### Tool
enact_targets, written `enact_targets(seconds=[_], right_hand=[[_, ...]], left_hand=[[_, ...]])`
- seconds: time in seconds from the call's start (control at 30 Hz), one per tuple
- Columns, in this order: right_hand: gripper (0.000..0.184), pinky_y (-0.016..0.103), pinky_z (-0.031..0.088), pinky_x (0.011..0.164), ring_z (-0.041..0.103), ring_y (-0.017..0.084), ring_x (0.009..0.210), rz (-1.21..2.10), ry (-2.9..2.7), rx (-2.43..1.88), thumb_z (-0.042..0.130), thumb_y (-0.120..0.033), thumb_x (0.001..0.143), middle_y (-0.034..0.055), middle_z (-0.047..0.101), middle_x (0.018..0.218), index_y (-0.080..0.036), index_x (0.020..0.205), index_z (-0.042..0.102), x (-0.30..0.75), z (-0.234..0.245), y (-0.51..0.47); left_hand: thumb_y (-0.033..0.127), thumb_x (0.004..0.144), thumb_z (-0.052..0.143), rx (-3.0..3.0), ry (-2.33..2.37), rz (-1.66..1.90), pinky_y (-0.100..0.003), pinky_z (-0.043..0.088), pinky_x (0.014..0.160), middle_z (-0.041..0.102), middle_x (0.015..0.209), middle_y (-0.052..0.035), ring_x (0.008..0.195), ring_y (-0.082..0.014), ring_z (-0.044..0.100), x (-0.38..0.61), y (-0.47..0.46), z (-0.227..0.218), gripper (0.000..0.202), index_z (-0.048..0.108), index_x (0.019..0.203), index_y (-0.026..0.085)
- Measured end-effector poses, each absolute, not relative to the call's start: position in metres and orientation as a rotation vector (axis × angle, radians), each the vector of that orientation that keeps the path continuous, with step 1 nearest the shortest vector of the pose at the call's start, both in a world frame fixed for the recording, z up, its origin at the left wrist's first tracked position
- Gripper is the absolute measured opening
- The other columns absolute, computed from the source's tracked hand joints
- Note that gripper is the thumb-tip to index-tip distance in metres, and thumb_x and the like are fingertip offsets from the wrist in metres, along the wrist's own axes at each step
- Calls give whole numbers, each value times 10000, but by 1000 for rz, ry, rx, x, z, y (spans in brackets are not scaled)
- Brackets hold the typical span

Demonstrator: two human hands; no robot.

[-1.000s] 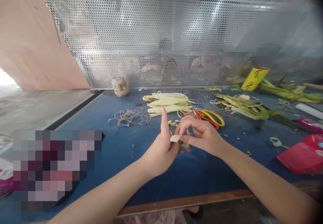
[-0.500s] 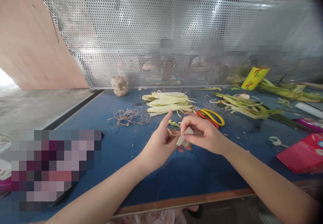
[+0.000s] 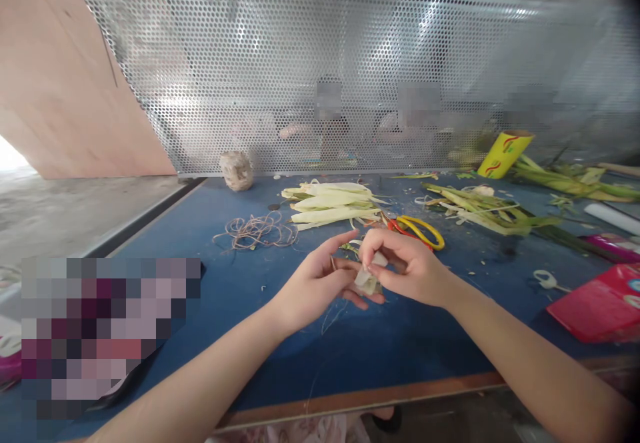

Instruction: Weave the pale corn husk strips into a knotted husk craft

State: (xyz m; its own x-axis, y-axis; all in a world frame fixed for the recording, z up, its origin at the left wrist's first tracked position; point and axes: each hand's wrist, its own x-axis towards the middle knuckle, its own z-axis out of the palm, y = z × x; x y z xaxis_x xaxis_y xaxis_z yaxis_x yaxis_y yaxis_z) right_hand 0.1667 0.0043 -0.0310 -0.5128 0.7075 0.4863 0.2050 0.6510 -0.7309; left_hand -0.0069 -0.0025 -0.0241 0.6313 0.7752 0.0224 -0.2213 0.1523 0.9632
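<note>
Head view: at the far left of the blue table (image 3: pixel 240 310) lies a blurred-out patch, and behind it a ball of twine (image 3: pixel 237 170) stands at the foot of the perforated metal screen (image 3: pixel 300 63). Nearer, a loose tangle of twine (image 3: pixel 255 230) lies flat on the blue top. Just right of it, the left hand (image 3: pixel 315 284) comes in from the lower left, its fingers half curled, the lower ones beneath a folded leaf piece (image 3: pixel 369 276) and the top one stretched out above it, so that it grips the piece from the left side. The folded leaf piece is small, pale cream with a greenish tinge, creased into a stubby wedge, and it is held just above the table at the middle of the view, between the two hands. A thin thread (image 3: pixel 331 315) trails down from it towards the table. The right hand (image 3: pixel 413 271) closes on the piece from above and the right, fingertips bent down and pinching its top. Behind the hands lie pale leaf strips (image 3: pixel 333 206) in a bundle, then red and yellow scissors (image 3: pixel 419 230), then long green leaves (image 3: pixel 493 215). A yellow tube (image 3: pixel 503 155) leans by the screen, and a pink packet (image 3: pixel 595 310) lies at the right edge
</note>
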Motion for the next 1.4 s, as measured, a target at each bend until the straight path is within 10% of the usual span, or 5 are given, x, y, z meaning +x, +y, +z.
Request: enact_targets(seconds=[1.4], right_hand=[[175, 304, 459, 694, 544, 149, 748, 322, -2222, -558, 494, -22, 720, 20, 544, 725, -192, 741, 530, 173, -24, 8]], left_hand=[[-2, 667, 589, 1361, 588, 887, -241, 472, 568, 637, 917, -80, 748, -172, 655, -10, 0, -28, 966, -20, 1377, 241]])
